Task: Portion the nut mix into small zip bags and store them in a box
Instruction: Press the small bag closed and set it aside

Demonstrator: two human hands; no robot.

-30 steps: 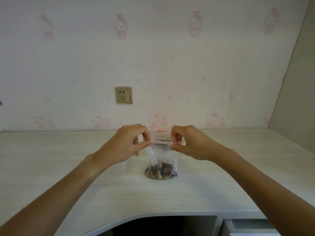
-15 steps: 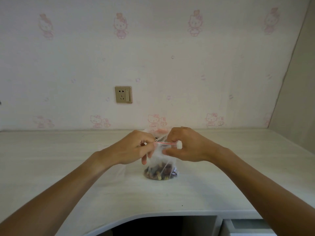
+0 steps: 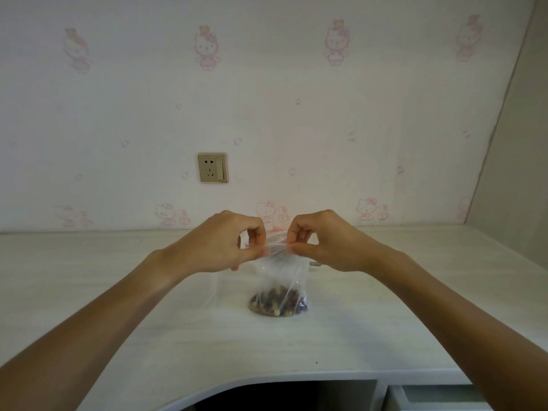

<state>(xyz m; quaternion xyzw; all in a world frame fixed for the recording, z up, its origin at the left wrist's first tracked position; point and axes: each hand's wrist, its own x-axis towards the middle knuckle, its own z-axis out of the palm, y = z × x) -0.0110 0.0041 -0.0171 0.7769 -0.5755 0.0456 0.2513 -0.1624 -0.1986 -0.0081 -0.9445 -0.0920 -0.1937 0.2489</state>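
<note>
Now the two hands have drawn a little apart again along the top of the zip bag (image 3: pixel 280 274), after being bunched almost knuckle to knuckle over its mouth half a second ago. The left hand (image 3: pixel 225 243) pinches the left end of the pink seal strip between thumb and curled fingers; the right hand (image 3: pixel 320 241) pinches the right end the same way, so both are clamped on the bag's top edge and nothing is let go. A second back the mouth looked spread wide between them, the strip showing as two lines; at this point it reads as one thin taut line from pinch to pinch, which I take to mean the zip has been pressed together, or nearly so, though I can't see whether it is sealed along its whole run. The bag stands upright on the pale desk (image 3: pixel 118 292), its bottom resting on the surface with the nut mix (image 3: pixel 277 304) settled in a dark heap inside, the film above it pulled into creases. By my reckoning this portion is about finished and wants storing next, but no box is in view from here, only a wall socket (image 3: pixel 213 167) behind
</note>
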